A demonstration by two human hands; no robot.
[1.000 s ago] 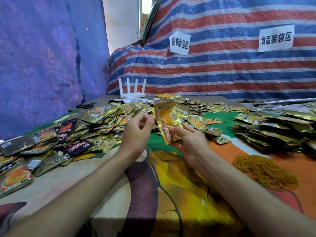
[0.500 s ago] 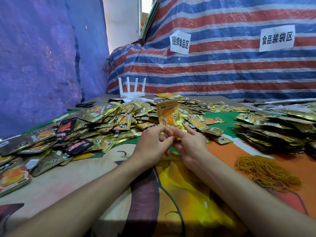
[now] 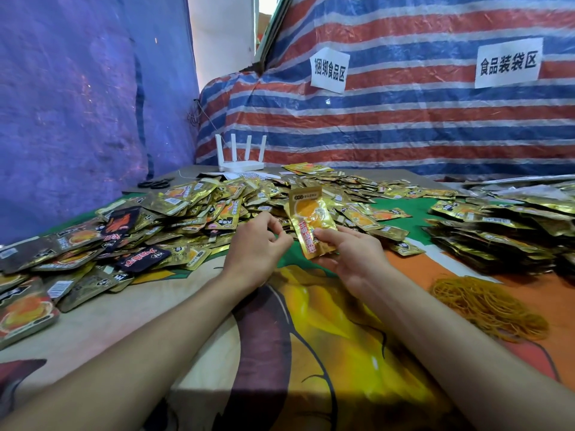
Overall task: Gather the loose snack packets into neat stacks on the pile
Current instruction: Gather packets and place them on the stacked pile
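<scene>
Snack packets (image 3: 186,213) sprawl loose across the left and centre of the frame, gold foil everywhere! Stacked packets (image 3: 497,241) sit piled at the right edge, with a tangle of rubber bands (image 3: 485,306) below them at lower right. Centre frame: left hand (image 3: 256,247), fingers curled in beside the heap. Gripping anything? Can't tell. Right hand (image 3: 357,259) pinches one gold packet (image 3: 311,222) upright, thumb on its face.

White router (image 3: 241,164), scissors (image 3: 155,183), rubber bands (image 3: 485,306)
</scene>
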